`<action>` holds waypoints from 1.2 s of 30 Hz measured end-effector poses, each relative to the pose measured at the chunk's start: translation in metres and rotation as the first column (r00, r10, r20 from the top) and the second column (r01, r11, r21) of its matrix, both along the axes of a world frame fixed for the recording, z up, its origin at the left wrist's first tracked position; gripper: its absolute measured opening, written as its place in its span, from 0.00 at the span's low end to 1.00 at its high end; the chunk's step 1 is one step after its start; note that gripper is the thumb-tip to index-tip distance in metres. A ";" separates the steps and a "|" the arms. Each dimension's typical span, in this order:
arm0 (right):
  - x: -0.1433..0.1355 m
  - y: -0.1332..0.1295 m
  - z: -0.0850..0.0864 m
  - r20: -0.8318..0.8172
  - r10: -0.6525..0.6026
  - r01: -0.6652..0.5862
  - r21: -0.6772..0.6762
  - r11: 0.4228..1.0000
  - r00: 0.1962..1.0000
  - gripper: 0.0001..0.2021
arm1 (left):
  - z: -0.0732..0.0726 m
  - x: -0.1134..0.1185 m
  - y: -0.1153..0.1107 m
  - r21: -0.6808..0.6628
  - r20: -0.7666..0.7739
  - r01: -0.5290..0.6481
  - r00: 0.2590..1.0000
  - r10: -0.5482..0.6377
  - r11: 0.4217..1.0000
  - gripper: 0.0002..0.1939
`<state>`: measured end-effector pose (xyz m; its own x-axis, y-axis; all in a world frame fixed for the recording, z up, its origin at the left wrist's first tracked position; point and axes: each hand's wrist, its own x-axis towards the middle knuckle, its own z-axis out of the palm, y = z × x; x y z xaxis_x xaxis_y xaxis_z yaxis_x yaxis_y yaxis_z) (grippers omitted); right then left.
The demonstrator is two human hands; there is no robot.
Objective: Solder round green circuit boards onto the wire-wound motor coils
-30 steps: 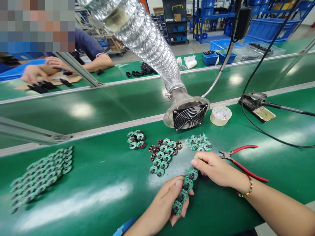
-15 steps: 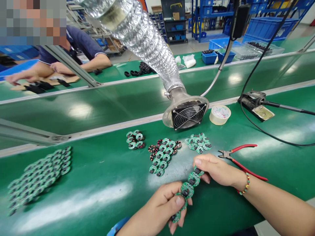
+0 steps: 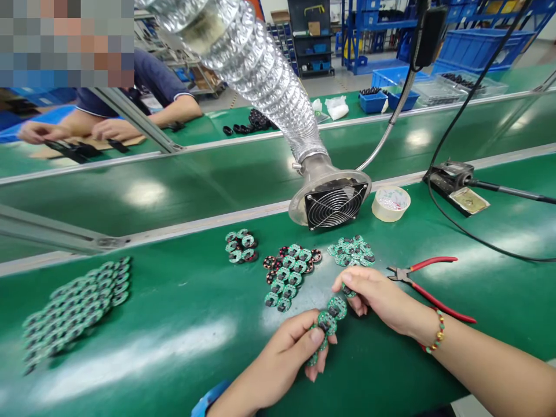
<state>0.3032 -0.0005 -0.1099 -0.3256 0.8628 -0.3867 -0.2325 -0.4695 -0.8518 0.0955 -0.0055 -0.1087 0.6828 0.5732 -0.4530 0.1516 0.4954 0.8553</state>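
Observation:
A short strip of round green circuit boards [image 3: 327,323] with black parts on top is gripped in my left hand [image 3: 292,354], thumb pressed over it; its lower end is partly hidden by my fingers. Just up and right of the strip, my right hand [image 3: 374,294] pinches a single round circuit board [image 3: 348,290], with a small gap between it and the strip. Beyond my hands lie a cluster of round boards [image 3: 289,275], some with red and black undersides, and a flat pile of boards [image 3: 353,250]. Red-handled cutting pliers [image 3: 402,274] rest beside my right hand.
A large sheet of joined boards [image 3: 78,313] lies left, a smaller group [image 3: 240,246] behind. A fume extractor fan [image 3: 336,205] hangs over the bench [image 3: 174,301]. A tape roll [image 3: 391,204] and soldering iron stand [image 3: 452,176] sit behind. Across the bench, a person's hands [image 3: 115,130] handle black parts.
The end board in my right hand has come apart from the strip. My left hand with the strip has shifted slightly. The other person's hand has moved onto the black parts.

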 end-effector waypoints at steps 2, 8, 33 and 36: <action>-0.001 -0.001 0.000 0.083 0.082 -0.082 -0.004 0.997 0.993 0.19 | 0.000 0.001 0.001 0.045 -0.023 0.008 1.000 -0.007 0.999 0.28; -0.002 -0.006 0.006 0.214 0.211 -0.220 0.021 0.975 0.954 0.23 | 0.001 0.001 0.001 0.143 -0.104 0.022 0.995 -0.007 0.989 0.25; -0.010 -0.008 0.002 -0.112 0.162 -0.173 -0.103 0.979 0.980 0.18 | -0.001 -0.005 -0.004 0.116 0.062 -0.061 0.997 0.054 0.991 0.14; -0.012 -0.012 0.002 0.074 0.277 -0.276 -0.031 0.961 0.958 0.19 | -0.002 -0.002 -0.005 0.092 0.011 -0.039 0.999 0.039 0.995 0.15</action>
<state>0.2916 -0.0128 -0.1083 -0.5188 0.7349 -0.4367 -0.0251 -0.5237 -0.8515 0.0932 -0.0104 -0.1102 0.6632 0.6384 -0.3906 0.1251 0.4200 0.8988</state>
